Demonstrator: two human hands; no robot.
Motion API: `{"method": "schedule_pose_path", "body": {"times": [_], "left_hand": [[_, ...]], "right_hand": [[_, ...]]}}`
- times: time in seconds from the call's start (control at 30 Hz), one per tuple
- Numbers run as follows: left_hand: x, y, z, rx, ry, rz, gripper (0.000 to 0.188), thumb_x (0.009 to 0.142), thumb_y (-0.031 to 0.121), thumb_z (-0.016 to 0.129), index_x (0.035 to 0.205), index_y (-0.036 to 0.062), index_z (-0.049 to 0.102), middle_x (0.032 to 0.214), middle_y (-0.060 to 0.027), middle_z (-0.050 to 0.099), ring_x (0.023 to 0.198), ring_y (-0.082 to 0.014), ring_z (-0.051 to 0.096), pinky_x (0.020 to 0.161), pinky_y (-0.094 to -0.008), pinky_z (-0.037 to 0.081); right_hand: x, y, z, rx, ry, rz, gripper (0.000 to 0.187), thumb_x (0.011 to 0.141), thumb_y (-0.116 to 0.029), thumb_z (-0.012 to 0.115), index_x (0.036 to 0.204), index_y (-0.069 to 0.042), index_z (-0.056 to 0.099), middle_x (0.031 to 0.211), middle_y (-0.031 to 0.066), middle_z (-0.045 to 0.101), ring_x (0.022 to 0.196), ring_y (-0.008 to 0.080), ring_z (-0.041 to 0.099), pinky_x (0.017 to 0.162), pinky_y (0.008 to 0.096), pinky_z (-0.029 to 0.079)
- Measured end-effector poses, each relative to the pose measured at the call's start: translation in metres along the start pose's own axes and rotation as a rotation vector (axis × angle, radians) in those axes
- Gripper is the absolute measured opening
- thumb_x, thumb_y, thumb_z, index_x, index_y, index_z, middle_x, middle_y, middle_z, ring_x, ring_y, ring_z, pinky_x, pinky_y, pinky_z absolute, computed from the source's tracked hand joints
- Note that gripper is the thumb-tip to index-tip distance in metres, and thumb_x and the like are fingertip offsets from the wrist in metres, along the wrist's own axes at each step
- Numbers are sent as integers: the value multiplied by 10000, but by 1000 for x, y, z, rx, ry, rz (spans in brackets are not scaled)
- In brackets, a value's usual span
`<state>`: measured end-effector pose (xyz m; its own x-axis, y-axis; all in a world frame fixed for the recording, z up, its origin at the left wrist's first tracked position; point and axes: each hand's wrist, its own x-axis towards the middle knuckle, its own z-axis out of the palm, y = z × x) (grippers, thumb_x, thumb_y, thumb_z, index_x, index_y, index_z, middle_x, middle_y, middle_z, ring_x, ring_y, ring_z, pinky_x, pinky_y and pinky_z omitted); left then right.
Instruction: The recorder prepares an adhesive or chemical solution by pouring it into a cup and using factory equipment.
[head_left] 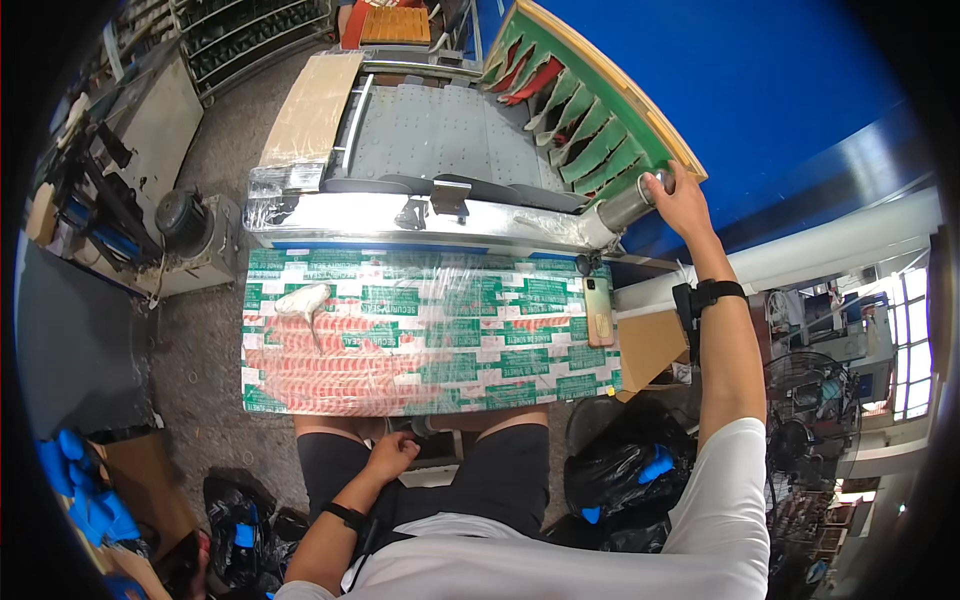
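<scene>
My right hand (682,207) reaches far out to the right, its fingers closed round the end of a grey metal cylinder (624,210). The cylinder sits at the right end of a bright metal bar (400,215) across the front of a machine. My left hand (393,458) is low over my lap, just below the near edge of a board (450,360) covered in green, white and red printed tape. Its fingers are curled; whatever they may hold is hidden. A crumpled white piece (302,300) lies on the board's left part, and a phone (598,310) on its right edge.
Beyond the bar is the machine's grey bed (440,130), with green and red flap strips (590,140) hanging along its right. A motor (183,222) stands at left. Black bags (630,450) lie on the floor at right, near a cardboard box (650,350) and fan (815,400).
</scene>
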<state>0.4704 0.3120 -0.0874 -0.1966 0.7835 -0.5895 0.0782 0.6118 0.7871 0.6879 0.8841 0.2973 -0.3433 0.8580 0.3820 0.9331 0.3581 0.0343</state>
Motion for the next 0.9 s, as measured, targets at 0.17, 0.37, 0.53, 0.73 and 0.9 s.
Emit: {"method": "schedule_pose_path", "body": {"times": [0.17, 0.37, 0.53, 0.73, 0.9], "left_hand": [[-3, -3, -1, 30, -7, -26, 438, 901, 246, 732, 1222, -50, 695, 953, -130, 757, 873, -216, 726, 818, -347, 563], [-2, 3, -2, 2, -33, -58, 407, 918, 205, 750, 1223, -56, 680, 1012, -98, 739, 917, -165, 692, 828, -316, 554], [1, -5, -1, -43, -34, -81, 396, 918, 197, 743, 1220, -52, 682, 1007, -91, 739, 910, -160, 689, 823, -315, 553], [-3, 7, -3, -14, -35, -85, 394, 910, 222, 739, 1204, -38, 697, 986, -96, 747, 882, -174, 702, 811, -321, 557], [2, -4, 2, -33, -14, -45, 407, 902, 248, 735, 1199, -29, 708, 955, -99, 756, 858, -190, 719, 801, -330, 564]], "right_hand": [[-3, -25, -21, 94, -197, -8, 723, 924, -594, 674, 1341, -5, 634, 1237, 259, 676, 1127, 384, 672, 940, 470, 537], [1, -17, -3, -65, -5, -38, 680, 918, -557, 700, 1346, -32, 647, 1140, 224, 707, 1075, 369, 687, 935, 444, 539], [7, -8, -3, 101, -107, -141, 706, 944, -594, 654, 1366, -29, 630, 1189, 240, 682, 1104, 369, 678, 951, 462, 534], [1, -24, -10, -35, -140, 3, 686, 941, -564, 667, 1380, -39, 616, 1178, 218, 687, 1091, 366, 682, 938, 469, 538], [2, -9, -8, 121, -34, -184, 737, 932, -617, 650, 1352, -13, 623, 1104, 236, 716, 1054, 385, 701, 916, 492, 547]]}}
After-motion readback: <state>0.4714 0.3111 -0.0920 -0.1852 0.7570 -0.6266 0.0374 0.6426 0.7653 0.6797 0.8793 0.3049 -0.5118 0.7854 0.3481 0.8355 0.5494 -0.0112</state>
